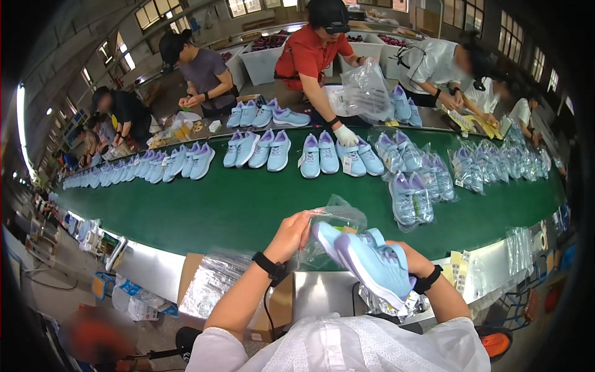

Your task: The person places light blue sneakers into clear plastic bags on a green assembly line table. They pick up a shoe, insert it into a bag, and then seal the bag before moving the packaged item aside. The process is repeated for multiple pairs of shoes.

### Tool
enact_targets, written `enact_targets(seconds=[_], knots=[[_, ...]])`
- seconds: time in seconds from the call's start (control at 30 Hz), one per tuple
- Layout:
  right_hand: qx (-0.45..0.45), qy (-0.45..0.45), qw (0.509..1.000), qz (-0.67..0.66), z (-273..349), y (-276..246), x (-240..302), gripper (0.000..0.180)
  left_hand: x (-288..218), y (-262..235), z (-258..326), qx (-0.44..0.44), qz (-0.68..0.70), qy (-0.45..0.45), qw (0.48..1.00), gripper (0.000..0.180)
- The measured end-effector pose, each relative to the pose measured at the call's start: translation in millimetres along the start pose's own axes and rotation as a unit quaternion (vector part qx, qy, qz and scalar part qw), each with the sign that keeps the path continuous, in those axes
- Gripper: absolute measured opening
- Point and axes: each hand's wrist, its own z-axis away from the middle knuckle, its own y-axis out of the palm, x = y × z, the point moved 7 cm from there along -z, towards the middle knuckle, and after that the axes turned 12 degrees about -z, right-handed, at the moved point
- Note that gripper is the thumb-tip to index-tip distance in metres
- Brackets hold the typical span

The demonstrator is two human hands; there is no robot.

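Note:
My left hand (294,234) pinches the edge of a clear plastic bag (338,214), which spreads toward the toes of the shoes. A pair of light-blue sneakers (372,263) with lilac linings and white soles is gripped in my right hand (414,259) near the heels. The pair is tilted, toes up and to the left, and the toes overlap the bag's mouth. Part of my right hand's fingers is hidden behind the shoes. Both hands are above the near edge of the green conveyor belt (235,214).
Bagged sneakers (411,201) lie beyond my right hand, with more bagged pairs further right. Unbagged sneakers (271,150) line the belt's far side. Across it, a red-shirted person (316,56) touches a pair with a gloved hand. A carton with flat plastic bags (223,285) stands at my left.

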Motion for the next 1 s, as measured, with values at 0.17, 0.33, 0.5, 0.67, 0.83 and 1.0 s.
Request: enact_targets(seconds=[0.17, 0.33, 0.5, 0.67, 0.83, 1.0], knots=[[-0.211, -0.037, 0.877, 0.430, 4, -4, -12, 0.028, -15, 12, 14, -0.110, -0.148, 0.046, 0.982, 0.035], [-0.198, -0.149, 0.754, 0.608, 4, 64, 20, 0.029, -6, 30, 10, -0.156, -0.347, 0.144, 0.913, 0.026], [-0.264, -0.047, 0.835, 0.480, -8, 17, -2, 0.029, -13, 44, 33, -0.099, -0.331, 0.239, 0.908, 0.023], [-0.334, -0.040, 0.839, 0.429, -16, 12, -17, 0.029, -10, 44, 31, -0.100, -0.414, 0.123, 0.896, 0.025], [-0.345, -0.131, 0.723, 0.584, -18, 69, 8, 0.028, -19, 25, 0, -0.178, -0.455, 0.218, 0.845, 0.014], [-0.296, -0.180, 0.644, 0.682, -38, 88, 11, 0.015, -28, 52, -3, -0.173, -0.424, 0.248, 0.854, 0.018]])
